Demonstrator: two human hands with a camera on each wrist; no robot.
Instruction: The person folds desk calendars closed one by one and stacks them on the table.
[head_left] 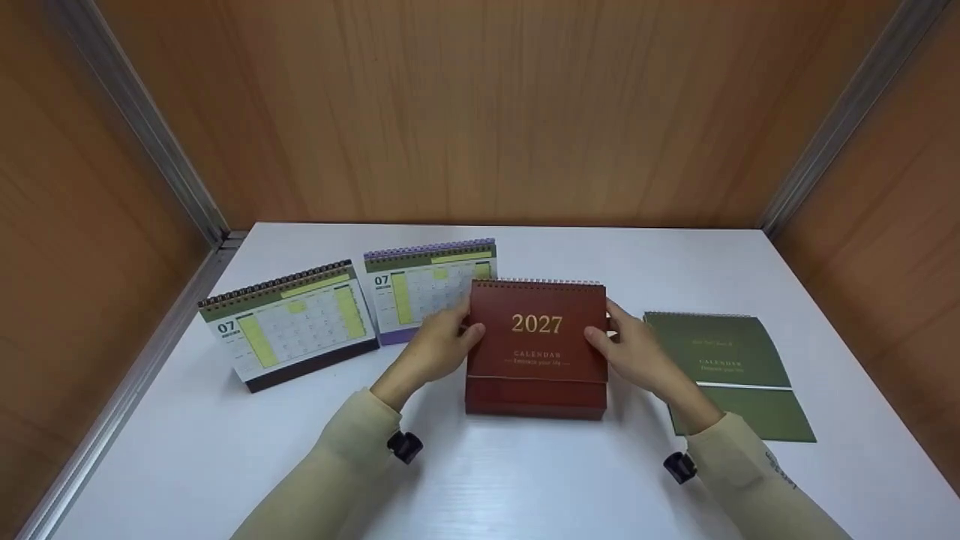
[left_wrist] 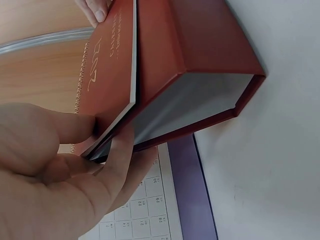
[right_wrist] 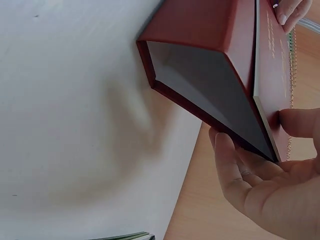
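A red desk calendar [head_left: 537, 345] marked 2027 in gold stands propped up as a tent at the middle of the table. My left hand [head_left: 442, 341] grips its left edge, thumb on the front cover and fingers behind. On the opposite edge my right hand [head_left: 637, 349] holds it the same way. In the left wrist view the hollow base of the red calendar [left_wrist: 165, 45] shows from its open side, with the left hand [left_wrist: 55, 165] at the upper part. From the other side, the right wrist view has the right hand [right_wrist: 270, 175] pinching the calendar's edge [right_wrist: 240, 65].
Left of the red calendar stand two opened calendars showing 07, one with a dark base [head_left: 289, 322], one with a purple base [head_left: 409, 289] partly behind the red one. A green calendar [head_left: 731, 360] lies flat at the right, under the right forearm. Wooden panels [head_left: 480, 112] enclose the white table.
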